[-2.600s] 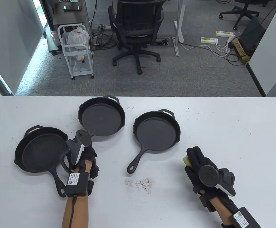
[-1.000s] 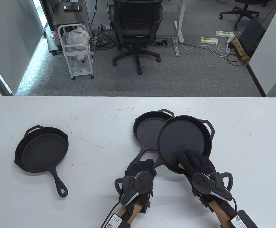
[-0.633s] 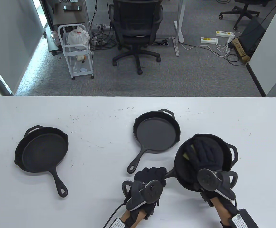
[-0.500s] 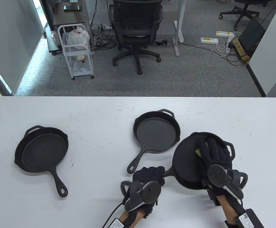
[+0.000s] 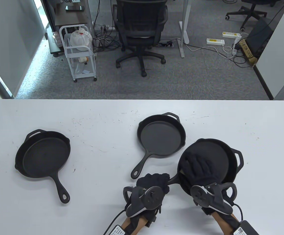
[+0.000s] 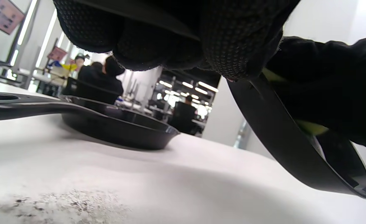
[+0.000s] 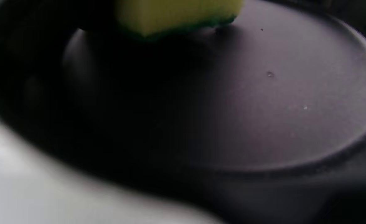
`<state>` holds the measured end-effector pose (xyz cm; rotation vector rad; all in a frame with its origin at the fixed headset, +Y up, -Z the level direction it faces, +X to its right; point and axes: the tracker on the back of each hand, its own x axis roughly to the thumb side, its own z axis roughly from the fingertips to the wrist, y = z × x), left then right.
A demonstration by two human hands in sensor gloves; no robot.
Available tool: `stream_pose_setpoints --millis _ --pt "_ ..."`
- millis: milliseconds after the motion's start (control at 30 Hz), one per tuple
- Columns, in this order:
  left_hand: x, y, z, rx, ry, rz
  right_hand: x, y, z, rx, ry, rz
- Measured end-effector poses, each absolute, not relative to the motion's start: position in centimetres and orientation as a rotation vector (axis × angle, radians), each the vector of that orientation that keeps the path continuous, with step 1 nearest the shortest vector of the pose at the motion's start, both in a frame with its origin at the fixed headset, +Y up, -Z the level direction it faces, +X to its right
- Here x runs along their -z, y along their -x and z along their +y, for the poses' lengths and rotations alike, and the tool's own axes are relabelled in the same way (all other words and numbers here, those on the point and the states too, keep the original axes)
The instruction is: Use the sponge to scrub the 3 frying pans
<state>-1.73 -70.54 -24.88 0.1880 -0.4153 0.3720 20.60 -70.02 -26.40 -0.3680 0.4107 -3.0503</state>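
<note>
Our left hand [image 5: 154,182] is curled round the handle of the held frying pan [image 5: 217,156], lifting it tilted off the white table [image 5: 107,215]; the left wrist view shows the pan clear of the surface. Our right hand [image 5: 198,169] lies inside that pan, pressing the yellow-green sponge [image 7: 173,15] against the pan floor. In the table view the sponge is hidden under the glove, so we cannot tell whether the fingers curl round it or just press flat.

The middle frying pan [image 5: 161,135] sits flat just beside the held pan, on its far left side, with its handle pointing toward our left hand. The third frying pan [image 5: 44,153] sits well apart from the held pan, far to its left. A patch of crumbs [image 6: 61,202] lies on the table near our left hand.

Progress: we judge the held pan is mid-scrub; a few specks [image 7: 270,74] remain on its floor. The other two pans are not being touched now, and whether they are already clean cannot be told.
</note>
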Motion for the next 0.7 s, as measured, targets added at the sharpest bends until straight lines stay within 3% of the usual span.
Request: stream_pose_setpoints --millis 133,200,333,400,567,700 --pt "24.6 1.4 -70.4 -0.335 -0.204 -0.43 27.6 -23.9 -69.6 3.156 0.101 0.494" --pt "24.7 1.9 -70.4 -0.365 -0.222 -0.395 28.1 -25.1 -69.9 3.157 0.013 0.444" --pt "24.9 3.4 -70.2 -0.385 -0.295 -0.284 28.1 -23.7 -70.5 3.159 0.132 0.167" --pt "25.1 4.1 -70.2 -0.438 -0.279 -0.257 27.6 -22.0 -71.0 3.121 0.262 0.134" --pt "25.1 3.6 -70.3 -0.437 -0.214 -0.318 26.0 -18.8 -71.1 3.011 0.523 0.246" --pt "24.9 2.4 -70.4 -0.442 -0.14 -0.407 26.2 -20.0 -70.0 3.053 0.385 0.333"
